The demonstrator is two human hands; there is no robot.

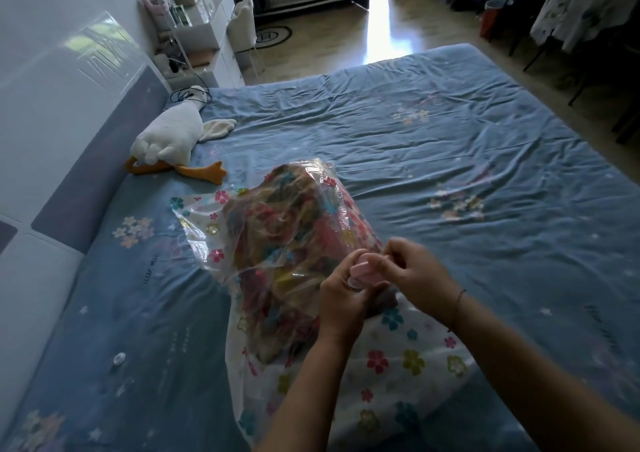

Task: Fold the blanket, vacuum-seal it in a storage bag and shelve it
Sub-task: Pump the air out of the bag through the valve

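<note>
our left hand (337,301) and right hand (417,273) both pinch the pink valve (363,271) on the floral storage bag (398,351), which lies on the blue bed sheet (450,133) with the colourful blanket (287,244) bunched inside. a plush goose (169,136) lies far left.

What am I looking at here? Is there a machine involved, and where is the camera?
There is no machine. These are a person's two bare hands, seen from a single camera worn on the head that looks forward and down. The left hand and right hand both grip a small pink piece on top of the storage bag, a clear plastic bag printed with flowers that lies on the bed. The colourful blanket is already inside it. A toy goose lies farther off on the left.
</note>
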